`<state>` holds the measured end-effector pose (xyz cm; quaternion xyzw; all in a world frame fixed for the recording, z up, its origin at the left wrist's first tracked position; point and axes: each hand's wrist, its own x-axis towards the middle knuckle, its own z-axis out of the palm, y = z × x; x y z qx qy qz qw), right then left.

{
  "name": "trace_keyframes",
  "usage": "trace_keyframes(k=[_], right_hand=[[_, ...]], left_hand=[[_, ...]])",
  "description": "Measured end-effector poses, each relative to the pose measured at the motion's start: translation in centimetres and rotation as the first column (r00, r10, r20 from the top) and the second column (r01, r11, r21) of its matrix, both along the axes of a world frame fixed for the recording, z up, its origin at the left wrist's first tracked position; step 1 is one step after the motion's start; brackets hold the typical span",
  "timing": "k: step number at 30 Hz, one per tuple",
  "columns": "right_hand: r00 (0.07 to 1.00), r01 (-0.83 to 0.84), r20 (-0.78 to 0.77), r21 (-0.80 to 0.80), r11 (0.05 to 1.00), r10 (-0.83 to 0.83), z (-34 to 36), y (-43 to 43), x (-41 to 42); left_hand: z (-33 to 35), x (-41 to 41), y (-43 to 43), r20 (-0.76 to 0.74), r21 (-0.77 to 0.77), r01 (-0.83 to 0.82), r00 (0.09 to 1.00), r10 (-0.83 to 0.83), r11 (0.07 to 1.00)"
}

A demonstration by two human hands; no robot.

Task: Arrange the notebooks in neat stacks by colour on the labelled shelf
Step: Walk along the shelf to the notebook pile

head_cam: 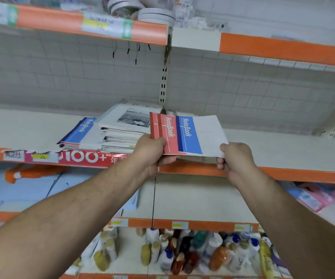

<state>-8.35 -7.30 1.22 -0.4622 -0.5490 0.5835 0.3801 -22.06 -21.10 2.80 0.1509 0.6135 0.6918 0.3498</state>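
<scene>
The left hand point(152, 151) grips a red-striped notebook point(167, 135); the right hand point(236, 161) pinches the overlapping blue-and-white notebook point(203, 133) over the front edge of the shelf point(283, 152).

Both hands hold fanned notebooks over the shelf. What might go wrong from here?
The right hand pinches only the blue notebook by its edge; it may slip. The left hand grips red notebooks fanned with it; set down together, colours stay mixed. The ragged pile sits close to the left hand; a nudge might spill it.

Shelf point(31, 127) w/ notebook stacks point(120, 135) mid
</scene>
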Motion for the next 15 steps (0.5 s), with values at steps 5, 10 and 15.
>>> trace_keyframes(k=[5,10,15], right_hand=[[0.991,-0.135,0.016,0.016,0.991,0.135,-0.1,-3.5,0.8],[0.957,-0.289,0.034,-0.017,0.957,0.290,-0.8,-8.0,0.0],[0.911,-0.411,0.026,-0.055,0.910,0.412,-1.7,-12.9,-2.9]], left_hand=[[-0.8,2.4,-5.5,0.005,0.022,-0.141,0.990,0.141,0.990],[-1.7,3.6,-11.9,0.018,0.020,-0.308,0.951,0.308,0.951],[-2.3,3.3,-18.3,0.001,-0.009,-0.399,0.917,0.399,0.917]])
